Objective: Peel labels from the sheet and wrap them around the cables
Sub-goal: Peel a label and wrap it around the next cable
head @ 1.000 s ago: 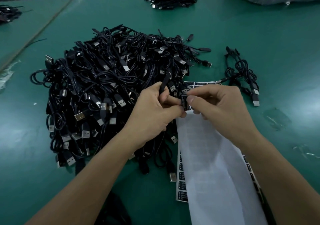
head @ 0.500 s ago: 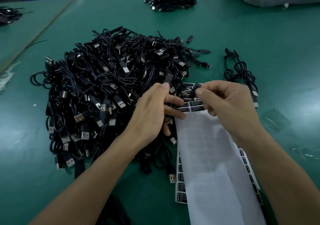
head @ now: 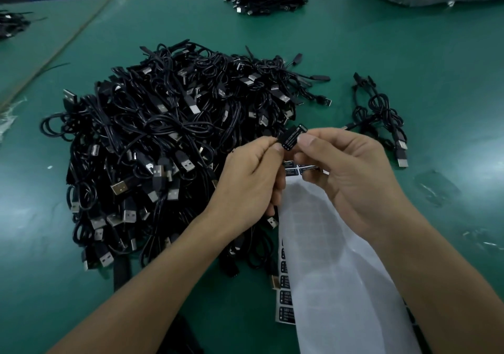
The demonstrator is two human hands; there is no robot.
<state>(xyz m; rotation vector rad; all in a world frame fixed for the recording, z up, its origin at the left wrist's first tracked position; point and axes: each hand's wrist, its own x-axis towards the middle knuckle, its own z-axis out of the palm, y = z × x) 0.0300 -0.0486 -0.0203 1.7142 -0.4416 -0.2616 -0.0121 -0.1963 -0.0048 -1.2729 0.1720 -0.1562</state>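
Item: one small black label (head: 293,137), rounded corners, white print we read as "LED CONTROLLER", smaller lines illegible. We pinch it at either end, left hand (head: 253,181) and right hand (head: 351,173), above the label sheet (head: 285,297), beside the heap of black USB cables (head: 163,140)

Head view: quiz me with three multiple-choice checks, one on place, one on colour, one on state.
1. Relative to the left hand and right hand, the big cable pile lies: A) to their left, B) to their right, C) on top of them.
2. The peeled label is: A) white, B) red, C) black.
3. That label is: A) flat on the sheet, B) pinched between both hands, C) wrapped round a cable.
Key: 1 A, the pile spreads out beyond the left hand; 2 C, black with pale print; 3 B, each hand grips one edge.
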